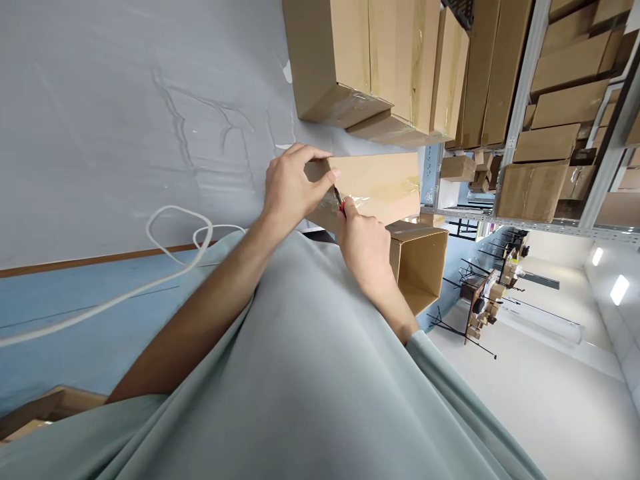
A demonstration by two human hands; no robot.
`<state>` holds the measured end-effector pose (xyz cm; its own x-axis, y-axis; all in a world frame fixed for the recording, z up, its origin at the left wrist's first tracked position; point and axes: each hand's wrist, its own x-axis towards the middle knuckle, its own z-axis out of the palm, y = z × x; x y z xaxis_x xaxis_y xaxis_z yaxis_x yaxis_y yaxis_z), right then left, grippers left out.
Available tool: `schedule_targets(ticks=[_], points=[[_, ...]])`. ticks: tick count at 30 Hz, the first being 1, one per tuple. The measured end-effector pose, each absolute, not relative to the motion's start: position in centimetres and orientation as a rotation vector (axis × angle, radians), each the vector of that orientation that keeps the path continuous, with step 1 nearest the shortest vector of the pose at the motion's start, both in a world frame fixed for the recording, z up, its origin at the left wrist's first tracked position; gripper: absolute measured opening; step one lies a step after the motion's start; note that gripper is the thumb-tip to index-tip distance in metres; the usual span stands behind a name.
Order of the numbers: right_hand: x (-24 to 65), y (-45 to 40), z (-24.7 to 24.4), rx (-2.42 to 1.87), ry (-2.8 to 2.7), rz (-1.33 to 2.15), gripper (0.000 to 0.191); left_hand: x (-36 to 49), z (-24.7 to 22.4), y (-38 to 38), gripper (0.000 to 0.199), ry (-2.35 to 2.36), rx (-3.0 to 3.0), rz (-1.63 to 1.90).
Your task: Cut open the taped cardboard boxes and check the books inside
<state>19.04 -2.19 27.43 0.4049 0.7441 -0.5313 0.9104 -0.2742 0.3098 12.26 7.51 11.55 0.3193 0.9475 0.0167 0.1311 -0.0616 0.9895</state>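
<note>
A closed cardboard box [380,177] with clear tape lies in front of my body. My left hand [293,183] grips the box's near-left end, its thumb on the top edge and its fingers over the far side. My right hand [367,247] is closed round a box cutter [341,203] with a red and dark handle, mostly hidden in the fist. The cutter's dark tip touches the box's taped edge, just below my left thumb.
Several taped cardboard boxes [385,60] stand beyond the box on the grey surface [125,120]. An open cardboard box [423,267] is right of my right hand. A white cable [175,273] loops at the left. Shelving [515,133] full of cartons stands at the right.
</note>
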Motion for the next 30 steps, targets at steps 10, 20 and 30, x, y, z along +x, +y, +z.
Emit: schedule_targets(ticks=[10,20,30], points=[[19.5,-2.6,28.4,2.015,1.369,-0.449,0.044,12.4,11.8,6.5,0.026,1.114,1.484,0.959],[20.2,-3.5,27.9,2.071,1.390,-0.470,0.044,12.5,11.9,6.0,0.025,1.133,1.472,0.953],[21.3,-3.9,27.5,2.049,1.435,-0.510,0.041,12.5,12.2,5.6,0.026,1.165,1.490,0.959]])
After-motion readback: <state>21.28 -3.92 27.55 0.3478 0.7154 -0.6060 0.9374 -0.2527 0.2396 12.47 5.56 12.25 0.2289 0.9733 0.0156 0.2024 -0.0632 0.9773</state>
